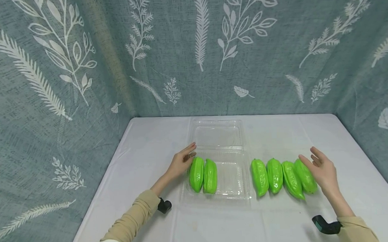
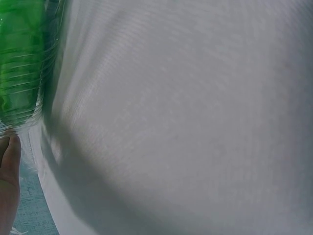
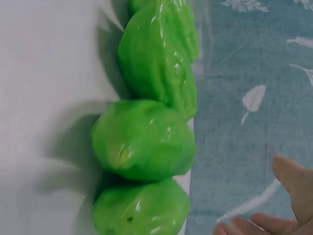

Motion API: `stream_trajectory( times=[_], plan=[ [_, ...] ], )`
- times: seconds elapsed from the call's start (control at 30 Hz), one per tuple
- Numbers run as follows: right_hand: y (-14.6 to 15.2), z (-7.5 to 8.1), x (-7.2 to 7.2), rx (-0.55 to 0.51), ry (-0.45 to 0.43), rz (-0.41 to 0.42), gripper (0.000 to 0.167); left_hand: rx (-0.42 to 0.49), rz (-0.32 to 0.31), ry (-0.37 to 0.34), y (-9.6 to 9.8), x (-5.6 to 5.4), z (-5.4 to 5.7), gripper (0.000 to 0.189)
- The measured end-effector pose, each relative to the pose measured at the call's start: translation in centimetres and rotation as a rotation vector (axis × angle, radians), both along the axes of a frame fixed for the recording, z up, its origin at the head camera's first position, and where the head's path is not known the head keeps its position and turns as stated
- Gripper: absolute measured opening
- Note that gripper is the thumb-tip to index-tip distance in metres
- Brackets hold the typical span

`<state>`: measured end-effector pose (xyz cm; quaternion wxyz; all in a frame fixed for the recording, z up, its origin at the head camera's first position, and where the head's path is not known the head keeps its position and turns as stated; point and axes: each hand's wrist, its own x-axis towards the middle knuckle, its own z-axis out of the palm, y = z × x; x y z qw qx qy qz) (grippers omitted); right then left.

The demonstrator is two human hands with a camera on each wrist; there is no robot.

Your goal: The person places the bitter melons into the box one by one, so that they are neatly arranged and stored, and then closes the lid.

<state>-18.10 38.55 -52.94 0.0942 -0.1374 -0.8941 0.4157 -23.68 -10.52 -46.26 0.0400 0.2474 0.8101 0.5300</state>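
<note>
A clear plastic clamshell box (image 1: 232, 176) lies with its lid (image 1: 217, 134) folded back. Two glossy green gourd-like vegetables (image 1: 210, 176) lie side by side in its left part. My left hand (image 1: 179, 163) is at the box's left rim, fingers extended; its fingertips (image 2: 11, 147) meet the ribbed wall in the left wrist view. Several more green vegetables (image 1: 275, 176) stand in a row right of the box. Beside the rightmost vegetable (image 1: 306, 177) is my right hand (image 1: 325, 171), thumb and fingers apart with nothing between them, as the right wrist view also shows.
A white cloth (image 1: 217, 223) covers the table. Blue-green curtains (image 1: 185, 57) with white leaf prints hang behind it and at both sides. A black wrist device (image 1: 327, 226) sits by the right forearm, and another black device (image 1: 164, 205) by the left.
</note>
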Motion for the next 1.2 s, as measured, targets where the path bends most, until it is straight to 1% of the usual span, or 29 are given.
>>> stream_trajectory(
  times=[0.13, 0.17, 0.23, 0.4, 0.53, 0.67, 0.9, 1.1, 1.2],
  plan=[
    [0.7, -0.5, 0.2, 0.013, -0.038, 0.025, 0.087, 0.008, -0.001, -0.004, 0.0, -0.1, -0.1, 0.044],
    [0.9, -0.7, 0.2, 0.036, -0.057, 0.018, 0.088, 0.009, -0.002, -0.004, 0.0, -0.1, -0.1, 0.044],
    [1.0, -0.8, 0.5, 0.036, -0.095, 0.036, 0.089, 0.006, -0.004, -0.001, 0.1, -0.1, -0.1, 0.044],
    [0.9, -0.4, 1.4, 0.047, -0.192, 0.088, 0.093, -0.002, 0.0, -0.001, 0.3, 0.1, 0.0, 0.044],
    [0.6, -0.2, 2.0, 0.053, -0.231, 0.122, 0.093, -0.002, 0.001, -0.006, 0.3, 0.0, -0.2, 0.044],
    [0.3, -0.3, 2.2, 0.053, -0.247, 0.131, 0.094, -0.016, 0.004, 0.004, 0.2, -0.1, -0.3, 0.044],
    [-0.2, -0.2, 2.6, 0.048, -0.266, 0.152, 0.094, -0.004, 0.006, 0.009, 0.0, -0.1, -0.3, 0.044],
    [-0.5, -0.5, 2.7, 0.076, -0.246, 0.147, 0.092, -0.006, 0.013, 0.015, 0.0, -0.1, -0.3, 0.044],
    [-0.9, -0.1, 3.0, 0.093, -0.237, 0.141, 0.089, -0.002, 0.012, 0.004, -0.1, 0.0, -0.2, 0.044]
  ],
)
